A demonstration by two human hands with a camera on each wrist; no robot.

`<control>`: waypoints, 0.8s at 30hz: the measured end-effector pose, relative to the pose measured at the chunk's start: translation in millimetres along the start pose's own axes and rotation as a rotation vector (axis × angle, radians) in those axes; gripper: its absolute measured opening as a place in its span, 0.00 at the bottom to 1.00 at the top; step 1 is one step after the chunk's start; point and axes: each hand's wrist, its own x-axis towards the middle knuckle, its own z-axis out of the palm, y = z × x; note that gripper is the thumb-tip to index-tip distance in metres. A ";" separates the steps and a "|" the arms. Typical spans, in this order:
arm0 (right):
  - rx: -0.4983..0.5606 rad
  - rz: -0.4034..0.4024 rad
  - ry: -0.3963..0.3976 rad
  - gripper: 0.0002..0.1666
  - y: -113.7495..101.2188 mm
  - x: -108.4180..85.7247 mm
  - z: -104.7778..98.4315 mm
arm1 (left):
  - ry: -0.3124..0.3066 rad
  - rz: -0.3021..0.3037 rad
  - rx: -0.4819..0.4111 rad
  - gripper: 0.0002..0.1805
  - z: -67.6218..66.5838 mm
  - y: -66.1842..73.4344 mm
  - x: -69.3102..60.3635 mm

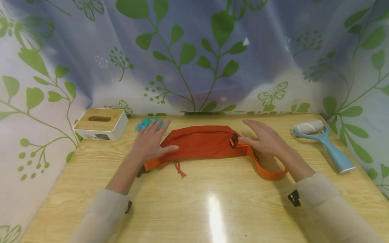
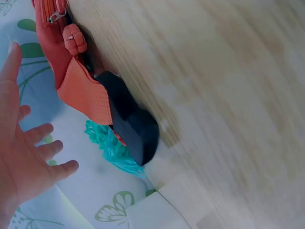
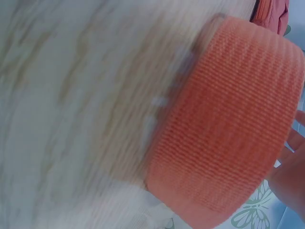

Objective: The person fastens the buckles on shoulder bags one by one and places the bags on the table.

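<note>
A red-orange waist pack (image 1: 203, 143) lies flat on the wooden table. My left hand (image 1: 149, 143) hovers over or beside its left end, fingers straight and spread. Around the right end, my right hand (image 1: 264, 138) has its fingers extended, the thumb close to a black buckle (image 1: 234, 140); whether it touches cannot be told. The orange strap (image 1: 270, 174) loops out below that hand and fills much of the right wrist view. A knotted cord (image 1: 180, 168) hangs from the front edge. In the left wrist view, another black buckle (image 2: 128, 114) ends the short webbing (image 2: 86, 93).
A white tissue box (image 1: 118, 130) with a wooden lid stands at the back left. Beside it, behind my left hand, lies a teal stringy bundle (image 1: 143, 125). A blue-handled lint roller (image 1: 331, 146) rests at the right. Leaf-patterned curtains (image 1: 188, 84) border the table.
</note>
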 end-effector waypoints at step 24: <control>0.116 -0.025 -0.077 0.58 -3.2 4.3 4.9 | -0.007 0.024 -0.351 0.55 4.9 -27.6 -22.9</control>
